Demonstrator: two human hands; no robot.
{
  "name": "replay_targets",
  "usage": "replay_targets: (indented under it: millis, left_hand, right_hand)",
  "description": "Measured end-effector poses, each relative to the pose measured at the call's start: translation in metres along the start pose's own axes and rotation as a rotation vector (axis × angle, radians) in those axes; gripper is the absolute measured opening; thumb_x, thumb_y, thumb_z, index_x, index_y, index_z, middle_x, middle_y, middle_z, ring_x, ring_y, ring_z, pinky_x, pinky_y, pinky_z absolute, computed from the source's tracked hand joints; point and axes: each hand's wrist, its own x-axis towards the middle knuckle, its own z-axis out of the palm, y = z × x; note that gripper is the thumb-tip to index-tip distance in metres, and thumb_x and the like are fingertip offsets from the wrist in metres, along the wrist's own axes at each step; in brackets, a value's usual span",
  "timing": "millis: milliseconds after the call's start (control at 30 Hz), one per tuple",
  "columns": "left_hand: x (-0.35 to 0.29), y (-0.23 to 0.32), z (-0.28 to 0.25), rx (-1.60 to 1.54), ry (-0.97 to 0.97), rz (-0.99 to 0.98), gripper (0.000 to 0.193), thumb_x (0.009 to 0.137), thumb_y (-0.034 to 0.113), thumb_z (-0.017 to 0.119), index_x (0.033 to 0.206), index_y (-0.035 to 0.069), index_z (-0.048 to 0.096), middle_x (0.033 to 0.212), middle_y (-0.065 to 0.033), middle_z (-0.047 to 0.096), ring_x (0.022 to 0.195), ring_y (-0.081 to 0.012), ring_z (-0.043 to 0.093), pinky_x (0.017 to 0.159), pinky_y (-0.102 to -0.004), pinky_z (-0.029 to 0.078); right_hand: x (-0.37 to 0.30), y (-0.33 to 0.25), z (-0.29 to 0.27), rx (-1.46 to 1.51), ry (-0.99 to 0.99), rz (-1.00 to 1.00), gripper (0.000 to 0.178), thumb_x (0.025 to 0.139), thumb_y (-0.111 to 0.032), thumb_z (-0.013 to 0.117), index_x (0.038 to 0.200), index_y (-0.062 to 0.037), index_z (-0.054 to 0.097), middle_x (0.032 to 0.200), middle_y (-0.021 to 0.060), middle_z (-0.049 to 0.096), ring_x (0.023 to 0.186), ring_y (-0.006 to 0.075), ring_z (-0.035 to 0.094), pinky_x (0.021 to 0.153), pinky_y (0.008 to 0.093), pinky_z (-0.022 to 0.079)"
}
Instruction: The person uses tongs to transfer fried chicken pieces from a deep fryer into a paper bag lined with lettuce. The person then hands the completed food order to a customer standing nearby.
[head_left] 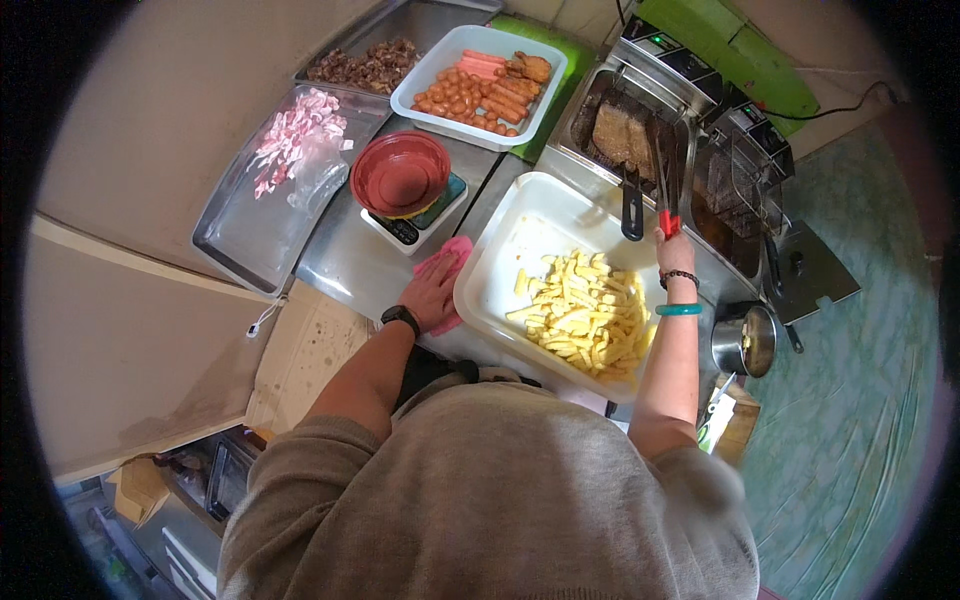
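Note:
My right hand [674, 252] is closed around the red handles of a pair of metal tongs [660, 178]. Their far ends reach into the left well of a deep fryer [572, 148], beside a browned flat piece of food [622, 135] in dark oil. A black basket handle [632, 208] juts toward me, left of the tongs. My left hand [430, 293] lies flat on a pink cloth [456, 250] on the steel counter. Between my arms stands a white tub [497, 218] with pale yellow fries [585, 310] heaped at its near right side.
A red bowl [400, 172] sits on a scale [447, 216]. Behind it, a pale tray [403, 100] holds sausages. Left are steel trays, one [240, 235] with pink-white pieces [300, 140]. The fryer's right well [722, 215], a saucepan [733, 345] and a metal lid [815, 272] stand right.

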Motion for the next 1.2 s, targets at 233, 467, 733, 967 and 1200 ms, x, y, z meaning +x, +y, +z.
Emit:
replay_targets:
  millis: [233,467,733,967,1200]
  left_hand:
    - [0.0,-0.001,-0.001,0.01,0.019,0.018,0.049,0.079,0.027,0.046,0.126,0.012,0.039,0.135,-0.0171,0.026,0.122,-0.0336,0.03,0.103,-0.04,0.024]
    - [-0.001,0.004,-0.007,0.015,-0.012,-0.009,0.049,0.081,0.028,0.045,0.127,0.012,0.038,0.135,-0.0176,0.026,0.122,-0.0331,0.03,0.103,-0.0398,0.023]
    - [-0.001,0.005,-0.009,0.014,-0.029,-0.017,0.05,0.081,0.028,0.044,0.127,0.013,0.037,0.136,-0.017,0.025,0.123,-0.0327,0.029,0.103,-0.0392,0.023]
    - [-0.002,0.003,-0.006,-0.004,-0.009,-0.012,0.049,0.08,0.027,0.045,0.127,0.014,0.037,0.136,-0.0173,0.026,0.123,-0.0328,0.029,0.103,-0.0391,0.023]
    - [-0.001,0.003,-0.004,-0.01,0.004,-0.012,0.048,0.08,0.027,0.045,0.126,0.014,0.039,0.135,-0.0175,0.026,0.123,-0.0329,0.029,0.104,-0.0392,0.022]
  right_hand:
    - [-0.005,-0.005,-0.004,0.006,0.009,0.015,0.046,0.078,-0.039,0.055,0.095,0.0035,0.057,0.097,0.0245,0.057,0.093,0.0364,0.055,0.08,0.0415,0.044]
    - [-0.002,-0.002,-0.001,-0.003,0.03,-0.006,0.047,0.079,-0.041,0.054,0.092,0.0037,0.057,0.091,0.0266,0.058,0.089,0.0384,0.055,0.076,0.0434,0.045]
    - [-0.001,-0.002,-0.001,-0.038,-0.006,0.003,0.047,0.079,-0.039,0.054,0.097,0.0046,0.055,0.097,0.025,0.057,0.094,0.0365,0.054,0.081,0.0413,0.044]
    - [-0.006,-0.009,-0.007,-0.026,-0.022,0.042,0.047,0.078,-0.04,0.054,0.097,0.0039,0.056,0.098,0.0252,0.057,0.094,0.0366,0.054,0.081,0.0414,0.044]
    - [-0.004,-0.008,-0.006,-0.057,-0.012,0.025,0.047,0.077,-0.04,0.055,0.095,0.0036,0.057,0.095,0.025,0.058,0.092,0.0368,0.055,0.08,0.042,0.045]
